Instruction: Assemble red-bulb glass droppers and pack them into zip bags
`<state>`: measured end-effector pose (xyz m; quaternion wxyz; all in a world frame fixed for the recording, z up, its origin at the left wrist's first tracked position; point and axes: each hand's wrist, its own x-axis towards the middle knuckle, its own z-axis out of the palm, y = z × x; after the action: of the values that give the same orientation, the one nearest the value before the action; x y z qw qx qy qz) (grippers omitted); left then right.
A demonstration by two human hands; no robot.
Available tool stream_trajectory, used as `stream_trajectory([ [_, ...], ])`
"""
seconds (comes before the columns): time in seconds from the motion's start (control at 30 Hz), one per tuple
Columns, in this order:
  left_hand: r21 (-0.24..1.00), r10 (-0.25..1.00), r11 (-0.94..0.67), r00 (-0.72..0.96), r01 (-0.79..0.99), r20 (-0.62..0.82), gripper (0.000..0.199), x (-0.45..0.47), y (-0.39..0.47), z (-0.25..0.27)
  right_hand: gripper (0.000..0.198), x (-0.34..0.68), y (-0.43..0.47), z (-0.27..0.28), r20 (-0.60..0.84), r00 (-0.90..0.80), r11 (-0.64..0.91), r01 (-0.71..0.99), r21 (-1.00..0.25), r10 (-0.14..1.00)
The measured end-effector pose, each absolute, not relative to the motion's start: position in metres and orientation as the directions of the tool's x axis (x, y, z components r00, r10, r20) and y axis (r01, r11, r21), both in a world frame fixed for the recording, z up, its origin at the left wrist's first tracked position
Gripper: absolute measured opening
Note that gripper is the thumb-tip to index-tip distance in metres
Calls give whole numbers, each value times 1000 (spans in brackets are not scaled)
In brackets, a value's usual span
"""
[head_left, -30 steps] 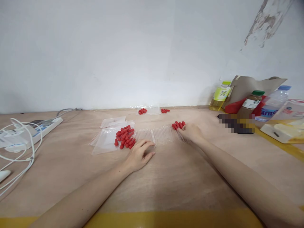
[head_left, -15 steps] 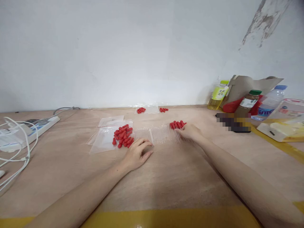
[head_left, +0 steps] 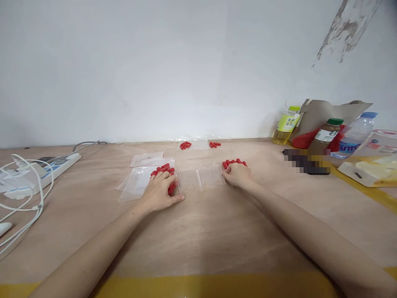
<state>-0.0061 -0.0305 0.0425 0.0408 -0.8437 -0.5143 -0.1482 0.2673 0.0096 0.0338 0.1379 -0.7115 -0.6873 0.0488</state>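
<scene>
My left hand (head_left: 159, 190) lies over the left pile of red rubber bulbs (head_left: 164, 168), fingers spread across them and thumb held apart. Its fingers hide part of the pile. Clear thin glass tubes (head_left: 198, 178) lie side by side in a row between my hands. At the row's right end, my right hand (head_left: 238, 176) has its fingers closed and pointing down; what they hold, if anything, is hidden. Just beyond that hand sits a second group of red bulbs (head_left: 235, 161), partly covered by it.
Clear plastic bags (head_left: 133, 182) lie under and beside the left pile. Against the wall is another bag (head_left: 200, 144) with a few red bulbs. A power strip (head_left: 62, 167) and white cables (head_left: 39, 186) are left; bottles (head_left: 285, 126), a phone-like dark object (head_left: 305, 162) and food packaging (head_left: 372, 161) are right.
My left hand has moved left from the front of the tubes onto the pile of red bulbs. My right hand has shifted slightly left at the right end of the row.
</scene>
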Motion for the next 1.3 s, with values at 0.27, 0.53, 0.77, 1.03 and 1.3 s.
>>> stream_trajectory([
  [0.27,67,877,-395,354,916,325,38,-16,-27,44,19,253,21,40,34,66,-61,987,-147,997],
  [0.53,-6,880,-315,294,949,373,28,-19,-25,42,26,249,28,36,35,72,-65,980,-187,997],
  [0.77,82,813,-380,291,921,505,18,-17,-21,35,22,277,8,31,259,-70,201,827,-525,963],
  [1.03,592,841,-523,259,613,474,7,39,-48,11,24,277,-40,0,552,-294,606,574,-551,780],
  [1.3,556,797,-604,410,572,444,20,48,-52,4,20,262,-62,0,536,-355,618,635,-464,766],
])
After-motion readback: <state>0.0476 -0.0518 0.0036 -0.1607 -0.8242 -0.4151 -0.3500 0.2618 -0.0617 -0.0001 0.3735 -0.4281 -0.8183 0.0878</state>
